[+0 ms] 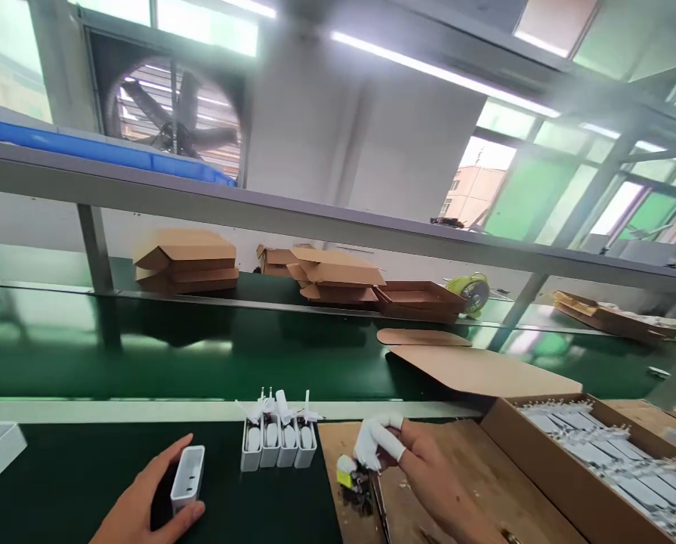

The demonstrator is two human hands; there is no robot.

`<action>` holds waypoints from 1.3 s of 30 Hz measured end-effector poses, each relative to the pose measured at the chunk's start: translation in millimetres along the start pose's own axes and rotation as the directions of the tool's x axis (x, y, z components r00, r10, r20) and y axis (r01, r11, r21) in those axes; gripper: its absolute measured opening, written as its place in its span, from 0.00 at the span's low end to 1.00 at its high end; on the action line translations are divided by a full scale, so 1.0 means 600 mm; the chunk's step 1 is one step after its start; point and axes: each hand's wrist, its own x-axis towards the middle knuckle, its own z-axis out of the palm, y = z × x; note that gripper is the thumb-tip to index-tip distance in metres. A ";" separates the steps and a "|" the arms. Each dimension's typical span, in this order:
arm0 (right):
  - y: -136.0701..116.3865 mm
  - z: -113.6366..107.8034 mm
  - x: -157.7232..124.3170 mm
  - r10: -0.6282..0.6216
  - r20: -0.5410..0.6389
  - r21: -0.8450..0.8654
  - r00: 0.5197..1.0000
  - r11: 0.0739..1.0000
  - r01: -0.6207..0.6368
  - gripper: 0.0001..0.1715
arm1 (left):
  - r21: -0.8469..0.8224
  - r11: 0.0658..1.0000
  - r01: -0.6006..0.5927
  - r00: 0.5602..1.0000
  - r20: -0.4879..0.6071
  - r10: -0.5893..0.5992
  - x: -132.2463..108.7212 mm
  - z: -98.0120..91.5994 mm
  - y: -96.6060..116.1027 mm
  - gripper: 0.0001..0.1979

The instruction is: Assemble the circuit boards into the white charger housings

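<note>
A large wall fan sits high in the grey wall beside a white pillar. Long strip lights run across the ceiling, and green-tinted windows fill the right side, bright with daylight. A grey shelf on metal posts crosses above a dark green conveyor belt carrying flattened cardboard boxes.

Factory assembly line: green conveyor belt, wall exhaust fan.
</note>
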 end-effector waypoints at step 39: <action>0.020 0.228 -0.015 -0.454 0.452 -0.211 0.768 0.782 0.587 0.36 | -0.070 0.988 -0.138 0.985 0.093 0.144 -0.036 -0.038 0.030 0.45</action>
